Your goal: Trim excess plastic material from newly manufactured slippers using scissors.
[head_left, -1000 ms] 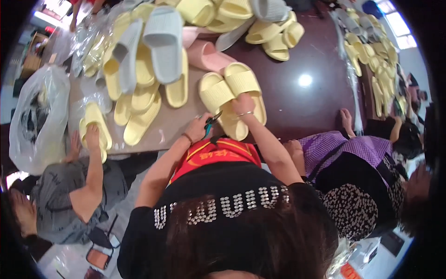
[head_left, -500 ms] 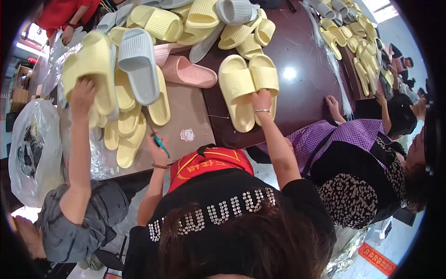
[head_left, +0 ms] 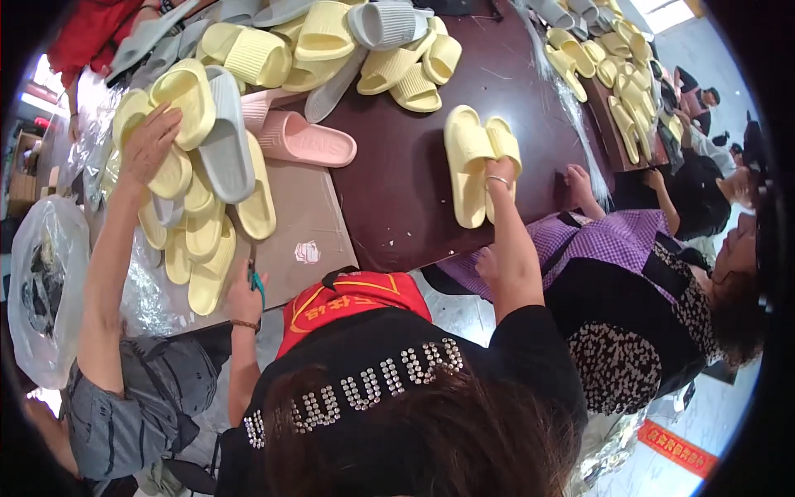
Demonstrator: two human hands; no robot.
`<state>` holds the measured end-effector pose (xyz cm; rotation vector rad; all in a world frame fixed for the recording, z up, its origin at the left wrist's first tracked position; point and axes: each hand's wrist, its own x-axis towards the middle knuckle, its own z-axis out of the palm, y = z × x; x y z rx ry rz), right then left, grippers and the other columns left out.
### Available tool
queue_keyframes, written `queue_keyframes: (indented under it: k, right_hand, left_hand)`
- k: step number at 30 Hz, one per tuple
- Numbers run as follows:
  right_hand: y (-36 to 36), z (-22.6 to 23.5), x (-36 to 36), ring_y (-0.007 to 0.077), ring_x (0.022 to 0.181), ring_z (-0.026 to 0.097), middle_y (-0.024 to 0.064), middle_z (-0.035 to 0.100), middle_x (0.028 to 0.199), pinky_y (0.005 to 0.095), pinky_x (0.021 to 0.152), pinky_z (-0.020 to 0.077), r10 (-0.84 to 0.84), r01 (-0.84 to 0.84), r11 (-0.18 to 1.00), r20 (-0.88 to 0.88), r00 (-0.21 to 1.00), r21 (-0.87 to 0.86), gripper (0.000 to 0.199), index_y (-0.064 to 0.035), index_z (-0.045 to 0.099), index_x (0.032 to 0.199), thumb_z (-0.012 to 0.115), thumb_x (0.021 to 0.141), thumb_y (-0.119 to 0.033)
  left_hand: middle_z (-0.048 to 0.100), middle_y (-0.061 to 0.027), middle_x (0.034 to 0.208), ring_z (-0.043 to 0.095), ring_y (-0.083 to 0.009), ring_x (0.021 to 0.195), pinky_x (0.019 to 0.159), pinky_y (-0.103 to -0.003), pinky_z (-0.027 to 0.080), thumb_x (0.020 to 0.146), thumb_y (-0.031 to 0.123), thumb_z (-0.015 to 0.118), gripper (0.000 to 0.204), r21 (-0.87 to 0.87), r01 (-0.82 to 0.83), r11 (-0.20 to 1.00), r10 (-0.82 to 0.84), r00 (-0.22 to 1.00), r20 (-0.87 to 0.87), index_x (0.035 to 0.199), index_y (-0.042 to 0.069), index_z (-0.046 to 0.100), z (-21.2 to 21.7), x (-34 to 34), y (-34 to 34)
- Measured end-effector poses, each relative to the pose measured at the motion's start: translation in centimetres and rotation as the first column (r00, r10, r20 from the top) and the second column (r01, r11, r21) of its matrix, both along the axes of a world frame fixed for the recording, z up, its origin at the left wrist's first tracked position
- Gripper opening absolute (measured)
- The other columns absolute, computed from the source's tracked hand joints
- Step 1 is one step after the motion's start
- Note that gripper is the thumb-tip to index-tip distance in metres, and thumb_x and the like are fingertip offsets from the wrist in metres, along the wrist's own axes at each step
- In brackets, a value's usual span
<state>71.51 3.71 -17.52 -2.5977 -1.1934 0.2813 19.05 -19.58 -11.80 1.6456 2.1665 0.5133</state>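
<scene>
- Pair of yellow slippers (head_left: 469,151): right of centre in the frame, side by side, toes toward the top edge, over the dark red-brown tabletop (head_left: 397,195). Can't tell whether resting on it or slightly lifted.
- Right hand (head_left: 500,171): closed on the pair at the inner edges, just below the straps; fingertips hidden. Light bangle at the wrist.
- Left hand (head_left: 243,296): left of centre, low, near the table edge, well apart from the pair. Fingers wrapped around teal-handled snips (head_left: 258,287); can't tell blade position. Dark bracelet at the wrist.
- Tan sheet (head_left: 302,207): left of centre, beside the bare dark surface; small pale scrap (head_left: 306,252) on it.
- Pink slipper (head_left: 308,141): above the tan sheet, toward upper left.
- Slipper pile (head_left: 252,56): yellow and grey, overlapping, from upper left to top centre.
- Co-worker's hand (head_left: 152,147): upper left, on yellow slippers at the pile's near side.
- Clear plastic bag (head_left: 50,286): far left, dark contents.
- Second slipper heap (head_left: 633,74): upper right, beyond a strip of clear film (head_left: 573,103).
- Purple checked garment (head_left: 571,240): right, on another co-worker.
</scene>
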Motion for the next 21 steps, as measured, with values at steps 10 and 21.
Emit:
queue_keyframes:
  k: [10,21]
  right_hand:
    - [0.9,-5.6,11.7,0.0298,0.075,0.059,0.0171,0.061,0.082,0.0356,0.065,0.0459,0.044,-0.042,0.999,0.055,0.998,-0.027,0.022,0.0001,0.057,0.084,0.056,0.071,-0.018]
    - [0.0,1.2,-1.7,0.0300,0.089,0.053,0.0199,0.050,0.104,0.0335,0.078,0.0427,-0.310,0.047,0.860,0.448,0.838,0.508,0.045,0.0032,0.047,0.106,0.056,0.065,-0.014]
  left_hand:
    - [0.057,-0.0132,0.084,0.055,-0.0311,0.074,0.062,-0.039,0.044,0.071,0.026,0.061,0.044,-0.070,0.270,0.960,-0.267,0.963,0.046,0.112,0.013,0.051,3.0,3.5,1.4]
    - [0.057,-0.0138,0.077,0.055,-0.0312,0.069,0.060,-0.039,0.044,0.070,0.019,0.060,0.042,0.112,0.074,0.991,-0.086,0.991,0.099,0.110,0.011,0.051,1.2,2.1,0.7]
